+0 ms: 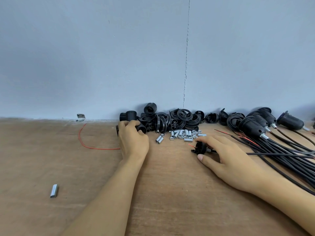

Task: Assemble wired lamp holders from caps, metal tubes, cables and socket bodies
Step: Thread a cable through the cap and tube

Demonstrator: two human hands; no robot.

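Note:
My left hand point(132, 140) curls round a black socket body point(142, 128) at the near edge of the black parts pile point(170, 120) by the wall. My right hand point(226, 155) pinches a black cap point(199, 148) with a metal tube and a cable threaded through it; red wire ends stick out on the cap's left. Short metal tubes and nuts point(185, 133) lie scattered between my two hands. Finished lamp holders point(252, 126) with black cables point(289, 150) lie at the right.
A single metal tube point(53, 191) lies alone at the near left on the wooden table point(42, 159). A loose red wire point(88, 143) curves left of my left hand. A small metal bracket point(81, 117) sits at the wall's foot.

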